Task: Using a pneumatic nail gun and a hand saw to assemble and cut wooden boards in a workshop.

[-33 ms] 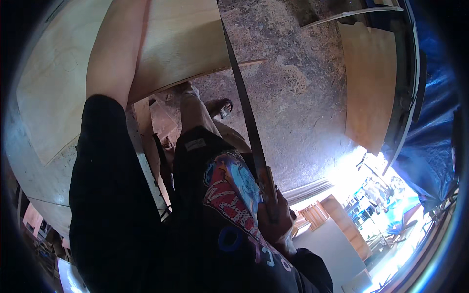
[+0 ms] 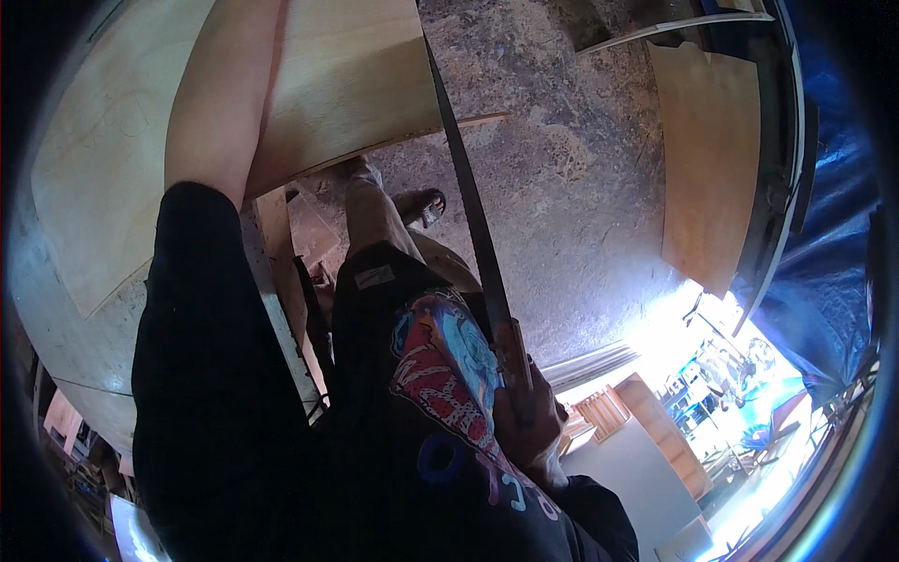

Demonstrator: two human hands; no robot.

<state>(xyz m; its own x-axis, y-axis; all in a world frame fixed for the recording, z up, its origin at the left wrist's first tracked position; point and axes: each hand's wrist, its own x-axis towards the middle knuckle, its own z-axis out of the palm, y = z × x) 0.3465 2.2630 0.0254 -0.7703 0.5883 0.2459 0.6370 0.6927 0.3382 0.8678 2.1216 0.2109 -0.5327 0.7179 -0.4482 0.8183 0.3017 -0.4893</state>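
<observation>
A handsaw (image 2: pixel 475 220) with a long dark toothed blade and a wooden handle is in my right hand (image 2: pixel 530 433), whose fingers wrap round the handle close to my body. The blade points up and slightly left, its far part lying along the right edge of a pale plywood sheet (image 2: pixel 351 84). I cannot tell whether the teeth are in the wood. My left forearm (image 2: pixel 217 112) reaches over the sheet and leaves the view at the top, so my left hand is out of sight. A thin wooden strip (image 2: pixel 482 119) juts out beyond the sheet's edge, behind the blade.
The plywood rests on a pale worktop (image 2: pixel 70 318) at left. Below lies a stained concrete floor (image 2: pixel 581 187), with my sandalled foot (image 2: pixel 429 208) on it. At right are a curved plywood piece (image 2: pixel 709 159) and a blue tarp (image 2: pixel 824 272). Boards (image 2: pixel 646 468) stand at lower right.
</observation>
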